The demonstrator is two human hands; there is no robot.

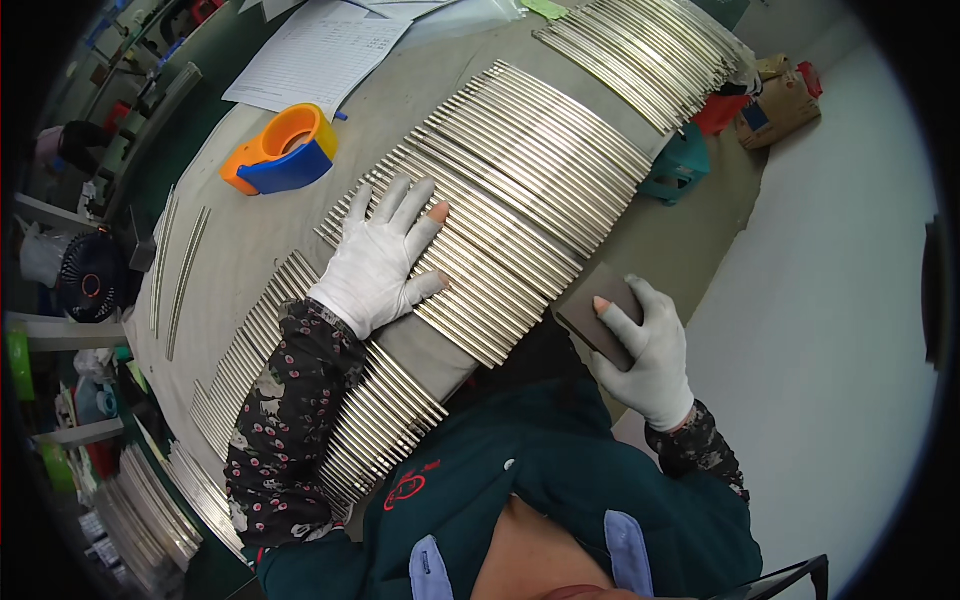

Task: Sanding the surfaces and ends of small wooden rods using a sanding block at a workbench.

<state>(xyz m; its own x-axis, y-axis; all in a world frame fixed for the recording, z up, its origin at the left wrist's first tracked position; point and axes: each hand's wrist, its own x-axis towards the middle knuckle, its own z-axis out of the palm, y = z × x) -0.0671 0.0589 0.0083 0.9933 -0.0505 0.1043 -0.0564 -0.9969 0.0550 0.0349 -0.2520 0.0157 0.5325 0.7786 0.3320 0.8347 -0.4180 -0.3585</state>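
Note:
Shiny metal rods point(520, 165) lie side by side in a wide row across the middle of the table. Over their left part my gloved left hand point(375, 255) rests flat with fingers spread, two bare fingertips showing through the white glove. Beyond the rods' right ends, off the table edge, my right hand point(650, 355) grips a dark grey-brown rectangular block point(603, 310); its exact kind does not show. One bare fingertip presses on the block's face. A second group of rods point(385, 420) lies nearer me, partly under my left forearm.
Another rod group point(640, 55) lies at the far right. An orange and blue tape dispenser point(285, 150) stands left of the rods, near printed sheets point(315, 55). A few loose thin strips point(185, 280) lie at left. A teal stool point(682, 165) and a cardboard box point(778, 110) stand past the right edge.

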